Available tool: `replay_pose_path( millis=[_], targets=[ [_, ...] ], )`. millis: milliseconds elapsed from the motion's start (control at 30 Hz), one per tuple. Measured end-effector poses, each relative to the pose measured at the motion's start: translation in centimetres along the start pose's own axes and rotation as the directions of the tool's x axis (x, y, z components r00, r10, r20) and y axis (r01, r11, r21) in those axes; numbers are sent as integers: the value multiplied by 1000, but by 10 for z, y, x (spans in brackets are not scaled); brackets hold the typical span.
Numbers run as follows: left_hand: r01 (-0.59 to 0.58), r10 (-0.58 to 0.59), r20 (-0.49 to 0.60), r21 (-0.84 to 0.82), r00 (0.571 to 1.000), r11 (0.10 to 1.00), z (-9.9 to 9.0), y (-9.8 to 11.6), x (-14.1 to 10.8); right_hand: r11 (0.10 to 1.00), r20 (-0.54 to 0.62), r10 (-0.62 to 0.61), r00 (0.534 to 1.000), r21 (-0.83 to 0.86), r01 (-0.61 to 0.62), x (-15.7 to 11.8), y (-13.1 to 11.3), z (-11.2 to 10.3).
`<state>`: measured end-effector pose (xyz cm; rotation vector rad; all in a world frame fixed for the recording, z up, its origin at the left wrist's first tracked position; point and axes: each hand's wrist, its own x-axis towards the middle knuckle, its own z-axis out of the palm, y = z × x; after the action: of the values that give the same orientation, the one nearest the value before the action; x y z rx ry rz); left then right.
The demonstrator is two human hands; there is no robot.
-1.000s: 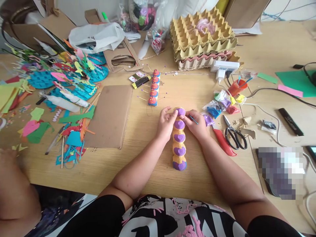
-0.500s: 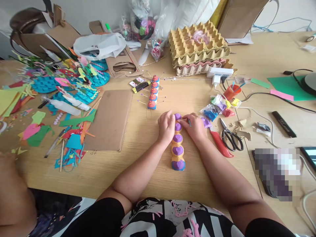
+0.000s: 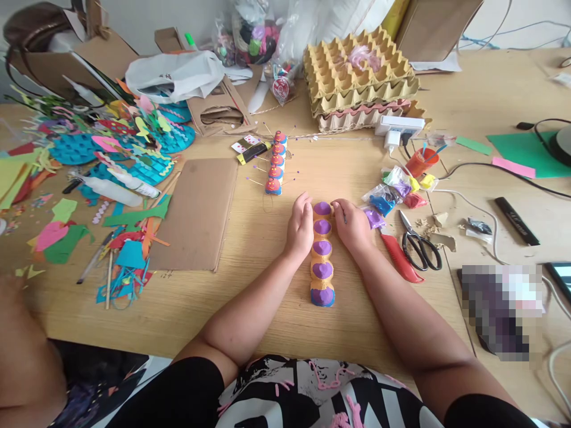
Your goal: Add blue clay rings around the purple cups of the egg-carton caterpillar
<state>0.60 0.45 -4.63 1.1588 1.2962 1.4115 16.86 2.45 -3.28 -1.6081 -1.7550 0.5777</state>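
A painted egg-carton strip (image 3: 322, 248), orange with purple tops and blue at its near end, lies lengthwise in front of me. My left hand (image 3: 301, 226) rests on its edge beside the strip's far end, fingers extended and holding nothing. On the other side, my right hand (image 3: 351, 223) is curled near the far bump, a small thin blue piece showing at its fingers; what it grips is hard to make out. Farther back stands a second strip (image 3: 276, 163) with red tops, drawn faces and pins sticking out.
Cardboard (image 3: 196, 214), paper scraps and glue bottles (image 3: 111, 190) lie left. Scissors (image 3: 419, 244), a red-handled knife (image 3: 401, 255), clay packets (image 3: 386, 199) and an orange cup (image 3: 422, 161) are right. Egg trays (image 3: 361, 77) stand behind. Another person's arm (image 3: 22, 351) is at far left.
Both hands have moved slightly apart from the strip's far end, uncovering its last purple bump. The view has shifted a little.
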Motion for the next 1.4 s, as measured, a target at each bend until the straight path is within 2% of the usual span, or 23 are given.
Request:
replay_pose_path(
  millis=[133,200,267,333,400,467,533,600,700,867,1067,1167,1267,1333,1400],
  targets=[
    [9,-10,-9,-43,1000,999,-1,0,1,996,-1,-8,1000,93,8,0,-1,0],
    [-1,0,-32,-34,999,999,-1,2,2,988,-67,1,998,157,10,1,-2,0],
    [-26,26,-63,-4,998,1000,-2,5,2,955,-151,42,988,295,5,3,-2,1],
    [-76,81,-78,61,994,995,-3,8,2,851,-162,132,978,524,-29,6,-1,3],
    [-162,174,-59,167,983,972,-4,11,1,665,-66,206,976,741,-90,10,1,3],
    [-278,296,-18,294,955,915,-6,13,1,496,34,204,978,858,-134,12,1,2],
    [-376,399,22,383,917,844,-7,14,0,434,78,156,985,890,-139,12,-1,-1],
    [-430,458,44,433,888,792,-7,15,-1,462,102,93,990,877,-133,10,-5,-5],
    [-438,475,51,483,879,758,-8,15,-1,511,167,50,985,843,-169,6,-14,-10],
    [-461,502,64,504,863,730,-9,15,-2,457,235,38,971,860,-226,1,-25,-10],
    [-424,462,71,536,884,730,-9,14,-1,513,253,2,967,830,-218,-3,-29,-9],
    [-433,479,53,523,876,734,-9,14,-1,555,200,-19,980,817,-156,-7,-28,-9],
    [-436,488,16,475,873,764,-9,16,-1,687,19,-44,999,727,16,-9,-26,-10],
    [-396,440,-10,419,898,817,-8,16,0,801,-86,-93,992,585,126,-10,-24,-10],
    [-304,342,-58,337,938,891,-7,15,1,870,-105,-173,979,449,202,-10,-23,-10]
  ],
)
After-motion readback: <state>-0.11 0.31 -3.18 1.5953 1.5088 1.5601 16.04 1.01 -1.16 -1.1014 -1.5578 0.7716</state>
